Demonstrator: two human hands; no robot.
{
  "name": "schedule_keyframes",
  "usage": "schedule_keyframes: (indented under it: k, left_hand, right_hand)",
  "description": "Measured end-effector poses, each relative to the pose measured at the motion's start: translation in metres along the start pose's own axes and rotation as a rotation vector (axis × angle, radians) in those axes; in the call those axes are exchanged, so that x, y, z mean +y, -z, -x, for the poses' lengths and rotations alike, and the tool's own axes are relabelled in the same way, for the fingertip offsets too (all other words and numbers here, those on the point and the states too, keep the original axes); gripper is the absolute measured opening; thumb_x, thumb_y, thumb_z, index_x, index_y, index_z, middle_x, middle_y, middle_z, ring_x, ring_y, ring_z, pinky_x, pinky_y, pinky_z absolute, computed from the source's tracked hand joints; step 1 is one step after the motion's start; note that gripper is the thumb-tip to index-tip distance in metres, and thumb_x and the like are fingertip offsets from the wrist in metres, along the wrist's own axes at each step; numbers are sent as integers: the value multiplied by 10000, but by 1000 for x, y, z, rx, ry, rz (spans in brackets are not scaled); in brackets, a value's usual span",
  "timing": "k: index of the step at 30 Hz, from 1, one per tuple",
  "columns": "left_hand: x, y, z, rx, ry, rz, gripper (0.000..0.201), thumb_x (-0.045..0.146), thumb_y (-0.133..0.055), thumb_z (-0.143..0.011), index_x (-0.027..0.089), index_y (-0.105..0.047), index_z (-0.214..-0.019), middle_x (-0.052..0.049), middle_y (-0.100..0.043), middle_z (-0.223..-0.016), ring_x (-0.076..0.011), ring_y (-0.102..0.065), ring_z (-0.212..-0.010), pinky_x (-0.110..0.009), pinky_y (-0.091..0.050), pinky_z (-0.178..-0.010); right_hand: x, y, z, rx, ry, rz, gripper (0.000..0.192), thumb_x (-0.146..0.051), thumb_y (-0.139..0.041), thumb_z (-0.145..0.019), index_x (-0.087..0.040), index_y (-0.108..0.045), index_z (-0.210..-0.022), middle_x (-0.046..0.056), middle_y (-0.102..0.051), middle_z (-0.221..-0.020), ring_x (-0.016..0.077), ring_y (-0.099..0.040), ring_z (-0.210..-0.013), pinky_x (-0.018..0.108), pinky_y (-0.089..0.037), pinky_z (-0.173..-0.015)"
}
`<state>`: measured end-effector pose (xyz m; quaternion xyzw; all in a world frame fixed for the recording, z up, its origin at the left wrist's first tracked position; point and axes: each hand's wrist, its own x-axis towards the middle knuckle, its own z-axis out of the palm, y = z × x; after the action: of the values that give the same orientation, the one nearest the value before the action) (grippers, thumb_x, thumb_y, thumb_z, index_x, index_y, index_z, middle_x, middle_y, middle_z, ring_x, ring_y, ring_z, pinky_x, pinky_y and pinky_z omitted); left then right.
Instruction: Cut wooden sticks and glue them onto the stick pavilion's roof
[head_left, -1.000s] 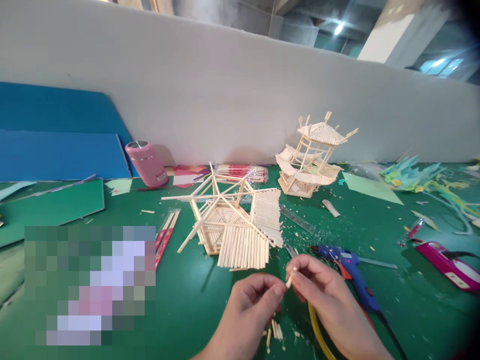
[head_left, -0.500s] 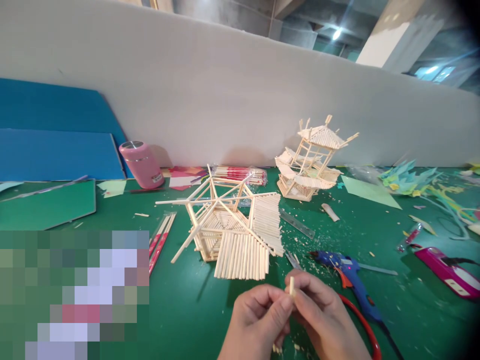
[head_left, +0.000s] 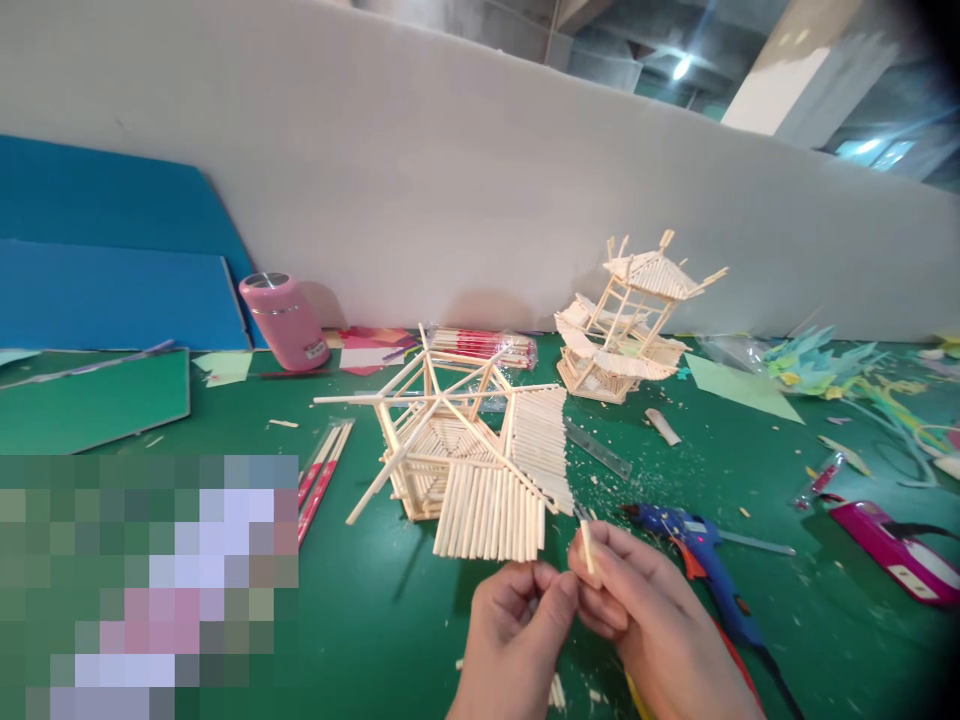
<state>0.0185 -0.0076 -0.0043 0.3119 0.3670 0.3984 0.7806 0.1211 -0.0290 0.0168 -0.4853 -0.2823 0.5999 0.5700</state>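
Note:
My right hand (head_left: 645,600) pinches a short wooden stick (head_left: 588,548) between thumb and fingers, pointing up at a slight tilt. My left hand (head_left: 521,625) is beside it with thumb and fingers pressed together; whether anything is in that pinch is hidden. Just beyond both hands stands a pavilion frame of wooden sticks (head_left: 450,430). Two of its roof sections are covered with rows of sticks, the front one (head_left: 487,510) and the right one (head_left: 536,440). Several loose short stick pieces (head_left: 556,690) lie on the table under my hands.
A blue hot glue gun (head_left: 705,550) lies right of my hands, near a magenta power strip (head_left: 896,550). Behind stand a finished-looking stick pavilion (head_left: 630,320) and a pink thermos (head_left: 286,325). A clear ruler (head_left: 600,448), packaged sticks (head_left: 324,480) and wood scraps lie on the green table.
My hands have moved slightly apart. The short stick is now in my right hand alone, tilted, where before both hands' fingertips met at it. The view has shifted slightly.

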Motion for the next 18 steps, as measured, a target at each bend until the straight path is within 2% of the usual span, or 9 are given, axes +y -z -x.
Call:
schedule_keyframes:
  k: [4,8,12,15,18]
  left_hand:
    - [1,-2,2,14,-60,-10,295,395,-729,-624,141,-620,-523,18,-545,-475,-71,-339,-448,-186,-274,-441]
    - [4,-4,6,36,-58,-13,307,423,-730,-616,144,-633,-533,44,-482,-468,-67,-321,-458,-186,-303,-471]
    - [6,-4,8,45,-45,-9,289,431,-726,-622,150,-663,-596,61,-429,-468,-64,-295,-451,-188,-288,-456]
    - [9,-5,9,14,-48,-22,291,439,-717,-630,151,-684,-658,55,-434,-492,-71,-314,-466,-192,-268,-447]
    - [11,-5,9,-5,-63,-56,342,468,-686,-652,148,-628,-546,50,-419,-485,-75,-311,-467,-201,-258,-448]
  right_hand:
    - [2,1,-2,40,-21,-12,251,-350,-628,-763,-172,-523,-620,-69,-371,-534,66,-257,-488,203,-234,-458]
    - [8,1,-3,108,18,82,175,-341,-624,-775,-187,-568,-713,-54,-451,-589,75,-370,-538,194,-311,-496]
    - [9,-3,-4,127,57,103,192,-334,-639,-758,-176,-570,-674,-48,-472,-580,78,-399,-542,188,-342,-504]
    - [8,-9,-4,166,50,50,208,-330,-667,-723,-165,-573,-637,-45,-478,-556,77,-395,-530,182,-343,-490]
    - [7,-14,-6,156,-3,-52,201,-317,-687,-696,-169,-574,-618,-50,-483,-533,68,-403,-490,174,-340,-461]
